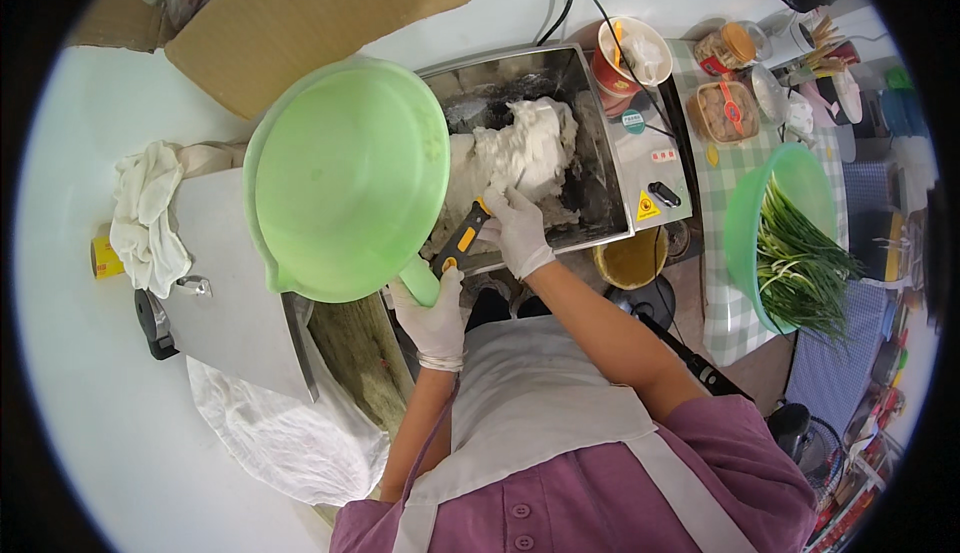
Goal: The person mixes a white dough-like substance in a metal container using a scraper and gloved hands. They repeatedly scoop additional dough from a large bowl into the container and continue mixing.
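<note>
A pale green plastic water scoop is tilted up over the left part of a steel dough mixer tub. My left hand, in a thin white glove, grips its short handle. The black and yellow handle of a tool runs between my hands; its lower end touches my left hand. My right hand, also gloved, has its fingers at the upper end of that handle, over the tub. Just beyond the fingers lies a rough white mass of dough. The tool's working end is hidden.
On the right, a checked tablecloth bears a green basin of green onions and food jars. A paper bucket stands beside the tub. Left are a steel lid and white cloths. A yellow bucket stands below.
</note>
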Demonstrator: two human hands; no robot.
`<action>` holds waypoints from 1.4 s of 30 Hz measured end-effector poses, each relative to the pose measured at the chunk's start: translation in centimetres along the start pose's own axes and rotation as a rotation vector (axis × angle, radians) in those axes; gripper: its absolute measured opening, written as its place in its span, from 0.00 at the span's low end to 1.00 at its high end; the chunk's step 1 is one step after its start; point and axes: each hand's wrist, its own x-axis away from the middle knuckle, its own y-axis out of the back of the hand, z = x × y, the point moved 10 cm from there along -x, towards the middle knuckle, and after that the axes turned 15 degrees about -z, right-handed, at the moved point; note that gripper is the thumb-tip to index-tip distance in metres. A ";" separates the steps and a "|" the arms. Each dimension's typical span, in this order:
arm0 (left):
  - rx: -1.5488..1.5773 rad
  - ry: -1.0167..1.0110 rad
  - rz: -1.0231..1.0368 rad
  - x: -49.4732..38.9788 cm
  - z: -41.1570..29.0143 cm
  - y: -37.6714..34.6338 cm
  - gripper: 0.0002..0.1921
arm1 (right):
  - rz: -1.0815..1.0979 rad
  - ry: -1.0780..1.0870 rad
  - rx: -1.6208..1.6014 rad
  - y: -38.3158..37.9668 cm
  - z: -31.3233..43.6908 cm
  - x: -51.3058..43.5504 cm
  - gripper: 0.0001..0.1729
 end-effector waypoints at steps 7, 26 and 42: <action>0.086 0.113 -0.029 -0.2 0.5 0.5 0.26 | -0.025 0.243 0.276 0.5 3.2 -1.5 0.28; 0.074 0.111 -0.042 -0.6 0.2 0.5 0.29 | 0.132 0.270 0.172 0.3 3.7 -4.8 0.08; 0.107 0.132 -0.046 -0.9 -0.6 0.9 0.26 | 0.420 0.207 0.535 -2.1 5.9 -2.1 0.08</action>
